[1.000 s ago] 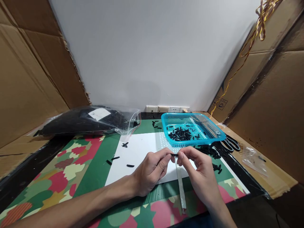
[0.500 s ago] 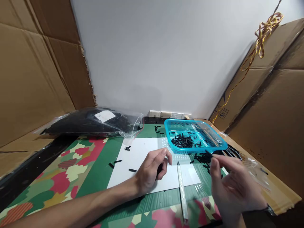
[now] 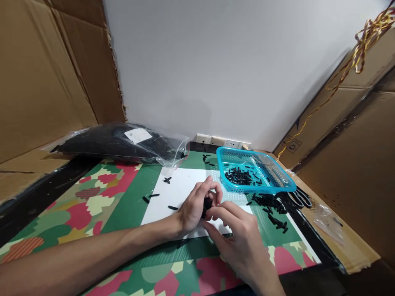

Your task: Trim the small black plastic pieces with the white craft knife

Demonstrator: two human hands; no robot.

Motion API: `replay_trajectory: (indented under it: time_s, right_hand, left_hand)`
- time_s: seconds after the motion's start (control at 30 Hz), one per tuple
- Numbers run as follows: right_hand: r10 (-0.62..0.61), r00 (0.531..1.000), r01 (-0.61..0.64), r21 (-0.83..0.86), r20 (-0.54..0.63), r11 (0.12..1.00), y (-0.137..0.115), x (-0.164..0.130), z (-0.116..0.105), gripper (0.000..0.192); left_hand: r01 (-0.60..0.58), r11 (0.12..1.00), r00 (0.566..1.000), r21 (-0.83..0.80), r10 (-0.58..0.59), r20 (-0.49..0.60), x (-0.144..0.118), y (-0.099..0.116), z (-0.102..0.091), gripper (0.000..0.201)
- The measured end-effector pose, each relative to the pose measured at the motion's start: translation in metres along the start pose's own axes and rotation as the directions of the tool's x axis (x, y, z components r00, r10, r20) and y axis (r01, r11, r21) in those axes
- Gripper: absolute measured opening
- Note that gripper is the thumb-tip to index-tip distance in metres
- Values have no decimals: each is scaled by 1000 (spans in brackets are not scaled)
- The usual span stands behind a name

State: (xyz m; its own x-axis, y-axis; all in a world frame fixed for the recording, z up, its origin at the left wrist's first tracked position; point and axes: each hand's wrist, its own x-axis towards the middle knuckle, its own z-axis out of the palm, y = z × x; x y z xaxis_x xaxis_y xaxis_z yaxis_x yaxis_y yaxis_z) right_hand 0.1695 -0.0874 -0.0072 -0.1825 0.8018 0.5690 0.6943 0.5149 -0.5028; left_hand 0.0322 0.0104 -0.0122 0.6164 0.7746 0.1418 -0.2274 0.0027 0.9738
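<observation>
Very little lettering can be made out. A white label (image 3: pixel 138 135) is stuck on the clear plastic bag (image 3: pixel 123 144) of black parts, and faint marks are printed on it, but they are too small to be read. Black handling symbols (image 3: pixel 292 144) are printed on the cardboard box (image 3: pixel 324 119) at the right, set in small squares; their meaning cannot be told. No brand, number or word is legible anywhere else.

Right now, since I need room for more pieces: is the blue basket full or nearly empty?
Nearly empty. The blue basket holds one small heap of black pieces near its middle; much of its floor shows bare around them.
</observation>
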Motion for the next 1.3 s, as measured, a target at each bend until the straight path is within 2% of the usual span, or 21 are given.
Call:
replay_trajectory:
  time_s: [0.1, 0.2, 0.27, 0.4, 0.5, 0.6, 0.67, 0.77, 0.97, 1.3]
  right_hand:
    - [-27, 999, 24, -69, -32, 997, 1, 0, 8, 14]
    - [-41, 999, 39, -56, -35, 998, 3, -1, 9, 18]
    - [-26, 999, 25, -21, -33, 999, 2, -2, 8, 18]
    - [91, 995, -87, 131, -26, 988, -2, -4, 3, 17]
    - [177, 984, -162, 267, -32, 950, -1, -3, -4, 14]
    - [287, 952, -228, 382, -105, 896, 4, -2, -13, 11]
    - [359, 923, -266, 449, -137, 853, 7, -1, -17, 12]
    - [408, 905, -298, 512, -116, 806, 11, -1, -19, 15]
    - [455, 876, -344, 456, -159, 821, 14, -2, -15, 20]
    - [475, 877, -375, 506, -78, 776, 17, 1, -15, 23]
  left_hand:
    - [-22, 997, 1000, 72, 24, -20, 1, 0, 0, 70]
    - [-34, 991, 998, 127, 39, -39, 1, -1, 2, 69]
    - [-2, 994, 1000, 113, 5, -29, 1, -2, 3, 65]
    - [75, 994, 996, 78, -78, 37, 1, -6, 3, 61]
    - [98, 987, 995, 130, -99, 2, 1, -8, 2, 59]
    - [119, 981, 993, 154, -116, -24, 0, -7, 1, 58]
    - [104, 979, 994, 175, -106, 0, 0, -5, 1, 58]
    - [48, 981, 997, 189, -59, 57, -1, -2, 1, 56]
    - [-14, 974, 991, 225, -17, 135, -5, 2, 2, 53]
    - [-51, 984, 992, 171, 30, 121, -8, 5, 2, 43]
